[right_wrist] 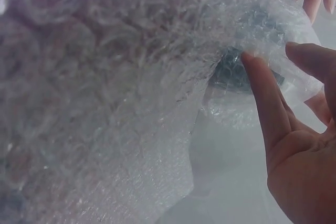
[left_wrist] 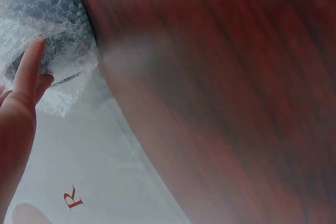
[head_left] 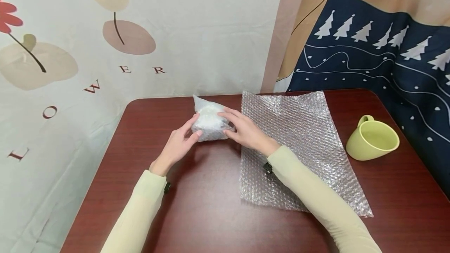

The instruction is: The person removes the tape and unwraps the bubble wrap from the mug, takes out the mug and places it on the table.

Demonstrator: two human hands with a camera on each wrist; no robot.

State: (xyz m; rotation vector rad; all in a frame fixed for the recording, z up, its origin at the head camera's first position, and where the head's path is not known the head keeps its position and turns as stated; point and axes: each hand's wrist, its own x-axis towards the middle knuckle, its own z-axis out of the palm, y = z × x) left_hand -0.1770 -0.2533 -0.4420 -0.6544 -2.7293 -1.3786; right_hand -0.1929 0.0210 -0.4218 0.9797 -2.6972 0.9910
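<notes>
A small bundle wrapped in bubble wrap (head_left: pixel 210 118) rests near the table's back edge, one pointed corner of the wrap sticking up. My left hand (head_left: pixel 177 143) holds its left side, thumb at the front and fingers around the side. From the right, my right hand (head_left: pixel 247 130) grips it between thumb and fingers. In the right wrist view, something dark bluish shows through the wrapped bundle (right_wrist: pixel 262 27); its kind is hidden by the plastic. The left wrist view shows a finger of the left hand (left_wrist: pixel 21 98) lying against the wrap.
A flat sheet of bubble wrap (head_left: pixel 291 128) lies right of the bundle, partly under my right forearm. Farther right stands a yellow-green mug (head_left: pixel 369 143) with its handle towards the back. The dark red wooden table (head_left: pixel 207 214) ends against a printed cloth (head_left: pixel 211 34) behind.
</notes>
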